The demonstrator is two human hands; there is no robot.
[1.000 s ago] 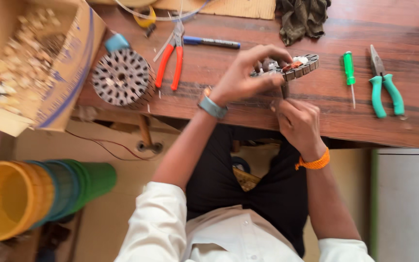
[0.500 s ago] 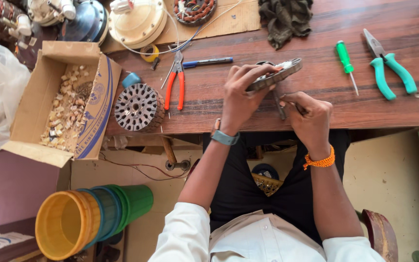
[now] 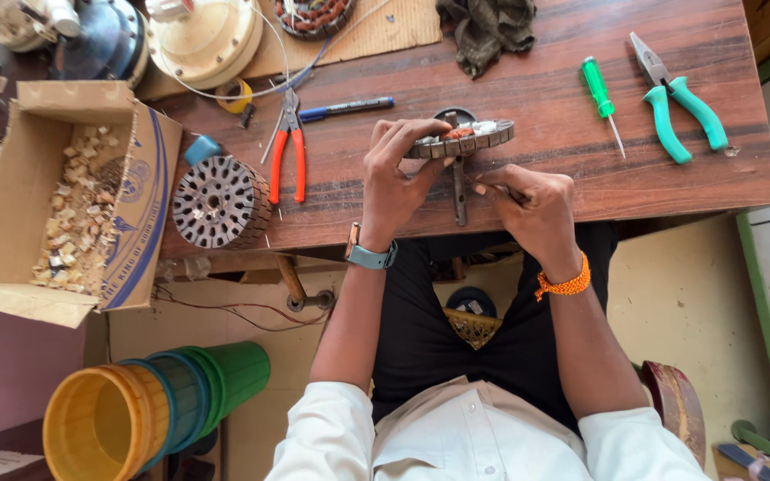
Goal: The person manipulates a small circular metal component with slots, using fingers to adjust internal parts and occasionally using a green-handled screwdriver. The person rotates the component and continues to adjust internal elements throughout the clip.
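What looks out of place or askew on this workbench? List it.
The cardboard box of small pale scraps overhangs the wooden table at its left edge. A stack of plastic buckets lies tipped on its side on the floor. Nothing looks spilled.

On the table: two pliers, red and teal, one green screwdriver, one blue pen, one loose stator core.

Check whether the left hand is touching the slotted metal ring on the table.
Touching. The head view shows the left hand with its fingers curled over the near edge of the slotted metal ring, gripping it with no gap.
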